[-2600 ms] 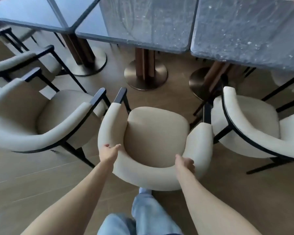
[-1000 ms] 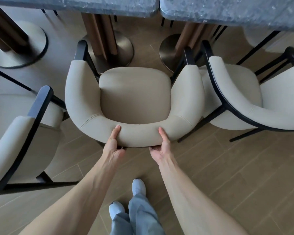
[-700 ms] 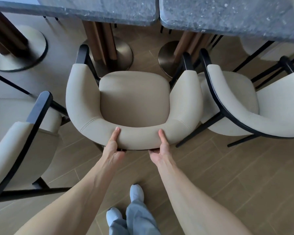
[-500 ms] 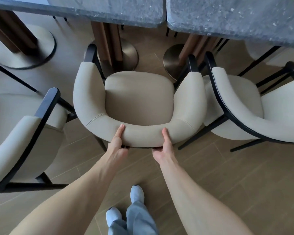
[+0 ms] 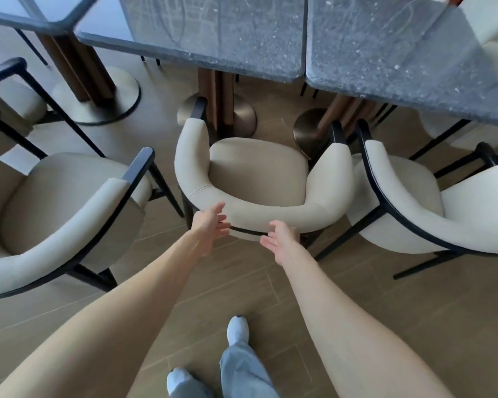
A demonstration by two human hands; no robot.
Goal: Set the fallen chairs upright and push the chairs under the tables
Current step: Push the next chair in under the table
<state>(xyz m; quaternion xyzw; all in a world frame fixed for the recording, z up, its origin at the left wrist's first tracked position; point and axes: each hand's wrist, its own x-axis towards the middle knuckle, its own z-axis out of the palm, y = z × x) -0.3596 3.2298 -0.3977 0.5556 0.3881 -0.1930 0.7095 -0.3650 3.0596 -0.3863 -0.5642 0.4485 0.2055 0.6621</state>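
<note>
A cream upholstered armchair with a black frame stands upright straight ahead, its front near the pedestal of a dark speckled table. My left hand is at the rear of its curved backrest with fingers spread and relaxed, fingertips at the cushion. My right hand hovers just behind the backrest, fingers loosely open, holding nothing. A second dark table adjoins on the right.
A matching chair stands at my left and another at my right, both close beside the middle one. Round metal table bases sit on the wooden plank floor. My feet are below, behind the chair.
Both hands have come off the backrest they were gripping and now have fingers spread. The chair sits further from me, nearer the table, and the view has pulled back.
</note>
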